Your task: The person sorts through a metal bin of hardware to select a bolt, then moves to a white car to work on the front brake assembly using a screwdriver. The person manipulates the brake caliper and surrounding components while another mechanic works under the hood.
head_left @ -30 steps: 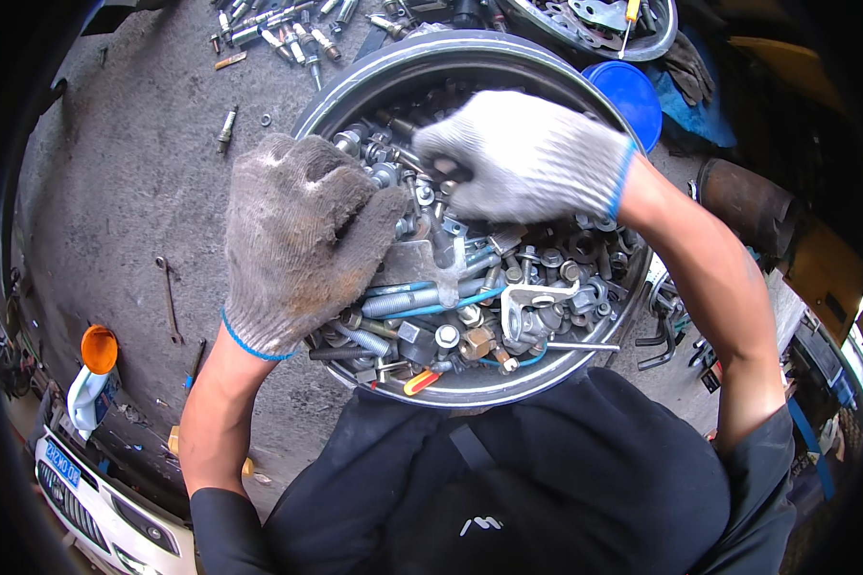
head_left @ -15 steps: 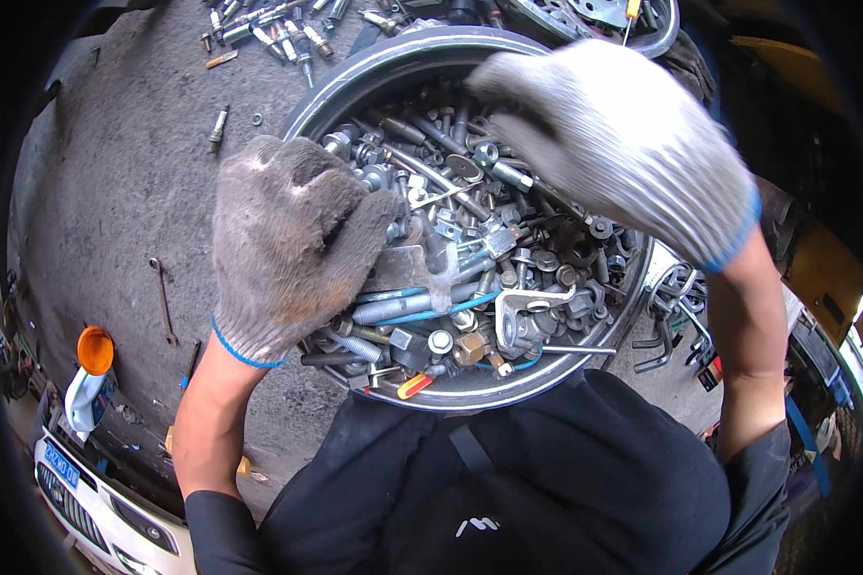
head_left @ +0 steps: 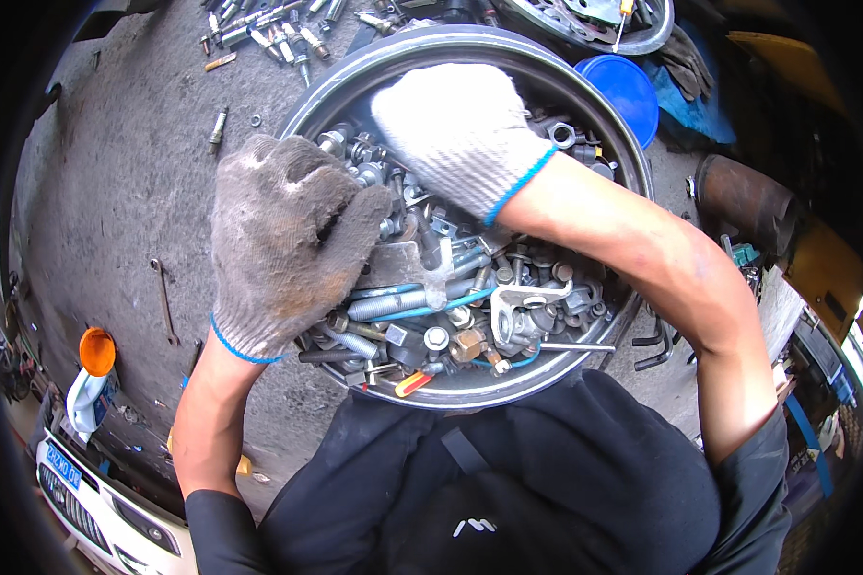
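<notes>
A round metal basin (head_left: pixel 470 395), heaped with loose bolts, nuts and brackets, stands in front of my body. My left hand (head_left: pixel 283 230), in a dirty grey knit glove, is over its left edge with fingers curled under; whatever they grip is hidden. By its thumb lies a flat metal plate (head_left: pixel 393 266), above a thick threaded stud (head_left: pixel 384 307). My right hand (head_left: pixel 455 125), in a whiter glove, reaches into the far part of the heap, fingertips out of sight. Nearer me are an angled bracket (head_left: pixel 503 311) and a brass-coloured nut (head_left: pixel 467 345).
Several spark plugs (head_left: pixel 288 43) lie on the concrete beyond the basin. To the left are a wrench (head_left: pixel 164 302) and an orange funnel-like top (head_left: pixel 96 352) on a bottle. At right are a blue lid (head_left: pixel 623 96), a rusty cylinder (head_left: pixel 746 199) and hex keys (head_left: pixel 657 347).
My right hand has swung left from the basin's far right side to its far left part, uncovering the blue lid and rusty cylinder. My left hand stays nearly still.
</notes>
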The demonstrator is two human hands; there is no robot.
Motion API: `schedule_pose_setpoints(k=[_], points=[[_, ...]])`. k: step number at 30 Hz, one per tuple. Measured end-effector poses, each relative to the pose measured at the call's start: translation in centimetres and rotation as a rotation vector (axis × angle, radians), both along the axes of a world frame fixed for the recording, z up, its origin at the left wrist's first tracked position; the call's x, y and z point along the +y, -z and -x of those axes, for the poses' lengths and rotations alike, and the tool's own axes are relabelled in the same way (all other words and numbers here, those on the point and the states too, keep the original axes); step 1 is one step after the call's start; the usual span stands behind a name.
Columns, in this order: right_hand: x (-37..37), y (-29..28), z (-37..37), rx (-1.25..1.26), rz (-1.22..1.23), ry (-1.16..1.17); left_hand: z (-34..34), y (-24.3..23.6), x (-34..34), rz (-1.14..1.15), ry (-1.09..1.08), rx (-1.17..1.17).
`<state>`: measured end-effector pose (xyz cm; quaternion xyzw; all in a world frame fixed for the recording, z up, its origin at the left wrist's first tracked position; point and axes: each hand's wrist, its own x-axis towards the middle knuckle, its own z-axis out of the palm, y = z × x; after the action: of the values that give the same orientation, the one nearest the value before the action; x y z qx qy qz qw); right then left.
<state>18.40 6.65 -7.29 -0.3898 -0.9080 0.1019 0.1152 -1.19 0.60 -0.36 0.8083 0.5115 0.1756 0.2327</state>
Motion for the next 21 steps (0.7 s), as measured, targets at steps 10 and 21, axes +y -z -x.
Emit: schedule_pose_setpoints(k=[10, 21], points=[[0.6, -0.1, 1.1, -0.037, 0.159, 0.077, 0.3, 0.0, -0.4, 0.003, -0.009, 0.057], [1.6, -6.9, -5.8, -0.239, 0.651, -0.182, 0.1, -0.1, -0.3, -0.033, -0.007, 0.051]])
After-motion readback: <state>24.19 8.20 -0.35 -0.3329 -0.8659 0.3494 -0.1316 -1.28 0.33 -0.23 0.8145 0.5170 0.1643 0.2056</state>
